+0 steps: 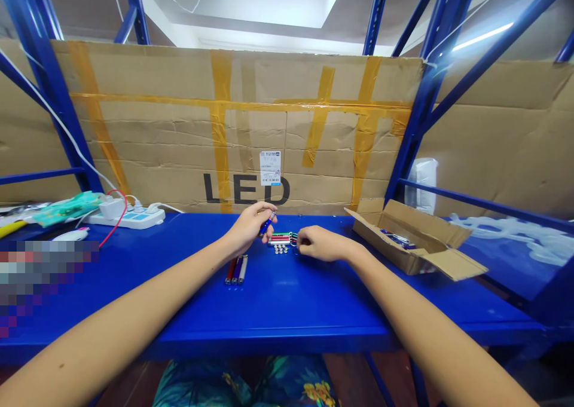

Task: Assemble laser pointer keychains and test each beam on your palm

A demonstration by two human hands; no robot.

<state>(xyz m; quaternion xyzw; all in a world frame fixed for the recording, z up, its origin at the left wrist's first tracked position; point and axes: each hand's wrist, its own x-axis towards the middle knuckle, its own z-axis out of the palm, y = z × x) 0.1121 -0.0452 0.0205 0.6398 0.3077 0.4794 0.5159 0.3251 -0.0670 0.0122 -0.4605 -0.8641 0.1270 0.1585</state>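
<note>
My left hand (pixel 252 226) is closed around a small blue metal tube (pixel 268 223), like a pen-size flashlight, held tilted above the table. My right hand (pixel 320 243) is low over the table with its fingers curled together; what they pinch, if anything, is hidden. Beside those fingertips lie several coloured tubes (pixel 280 238), green, red and silver, with metal clips or rings at their right ends. Just in front of them sits a cluster of small round silver pieces (pixel 280 249), like button cells. Three more tubes (pixel 235 271), red, blue and silver, lie side by side below my left wrist.
An open cardboard box (pixel 403 257) holding metal parts stands at right. A white power strip (pixel 134 217) with cables and plastic bags lies at left. A large cardboard sheet (pixel 179 138) backs the blue table (pixel 287 305), with blue rack posts (pixel 410 120) at both sides.
</note>
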